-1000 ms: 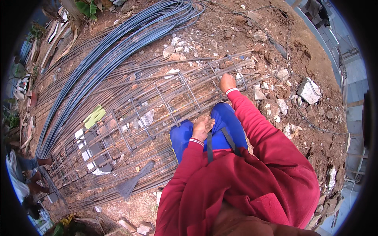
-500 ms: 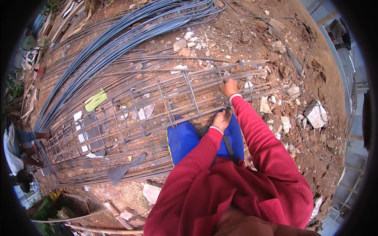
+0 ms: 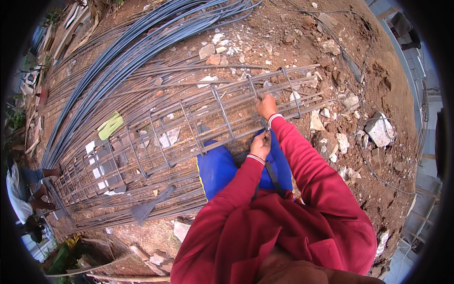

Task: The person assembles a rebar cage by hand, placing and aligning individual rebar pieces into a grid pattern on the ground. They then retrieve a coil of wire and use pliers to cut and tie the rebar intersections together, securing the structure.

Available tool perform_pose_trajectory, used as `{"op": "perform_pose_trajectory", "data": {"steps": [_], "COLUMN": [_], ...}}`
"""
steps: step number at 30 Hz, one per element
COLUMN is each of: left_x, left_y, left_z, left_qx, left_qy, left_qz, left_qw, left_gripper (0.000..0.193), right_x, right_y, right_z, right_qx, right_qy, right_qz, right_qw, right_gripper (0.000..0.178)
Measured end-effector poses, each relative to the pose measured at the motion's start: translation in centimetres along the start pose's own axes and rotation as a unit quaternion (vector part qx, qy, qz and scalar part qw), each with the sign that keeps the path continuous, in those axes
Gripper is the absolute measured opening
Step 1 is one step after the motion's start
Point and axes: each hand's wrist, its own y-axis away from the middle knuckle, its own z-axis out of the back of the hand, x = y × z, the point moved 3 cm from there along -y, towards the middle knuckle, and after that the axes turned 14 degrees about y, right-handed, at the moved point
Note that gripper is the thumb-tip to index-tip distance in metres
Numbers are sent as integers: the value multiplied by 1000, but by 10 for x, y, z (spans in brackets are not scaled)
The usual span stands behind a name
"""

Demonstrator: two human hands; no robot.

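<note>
A long cage of steel reinforcing bars (image 3: 222, 137) lies across in front of me, with square stirrups around its lengthwise bars. My right hand (image 3: 266, 105) is closed on one stirrup (image 3: 252, 85) near the cage's right end. Close by, my left hand (image 3: 260, 143) is at that stirrup's near lower corner, just below the near bar. Its fingers are bent together, and what they hold is hidden. Another stirrup (image 3: 291, 92) stands to the right of my hands, and one more (image 3: 222, 111) to the left.
Blue coiled bars (image 3: 127, 54) curve along the far left. A yellow-green glove (image 3: 110, 125) lies on loose bars. Tie wires (image 3: 152, 206) rest nearer me. Broken stones (image 3: 379, 130) and a thin cable lie right. Another person (image 3: 23, 189) is at the cage's far-left end.
The whole view has shifted slightly, so the cage appears further left. My left fingers have closed more at the near bar. My right hand stays at the same stirrup.
</note>
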Motion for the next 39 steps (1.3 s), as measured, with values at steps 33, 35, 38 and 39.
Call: {"op": "perform_pose_trajectory", "data": {"steps": [33, 35, 38, 39], "left_x": [0, 12, 23, 26], "left_y": [73, 94, 84, 70], "left_z": [-47, -72, -128, -148], "left_qx": [-55, 7, 133, 127], "left_qy": [-449, -576, -659, -681], "left_qz": [-28, -14, -168, -210], "left_qw": [891, 817, 721, 690], "left_gripper": [27, 26, 24, 23], "right_x": [-78, -108, -143, -150], "right_y": [1, 12, 43, 55], "right_z": [99, 136, 162, 163], "right_qx": [-84, -40, -11, -12], "right_qy": [134, 134, 148, 132], "right_qz": [-105, -89, -126, -124], "right_qw": [982, 986, 981, 983], "right_gripper": [20, 18, 17, 17]}}
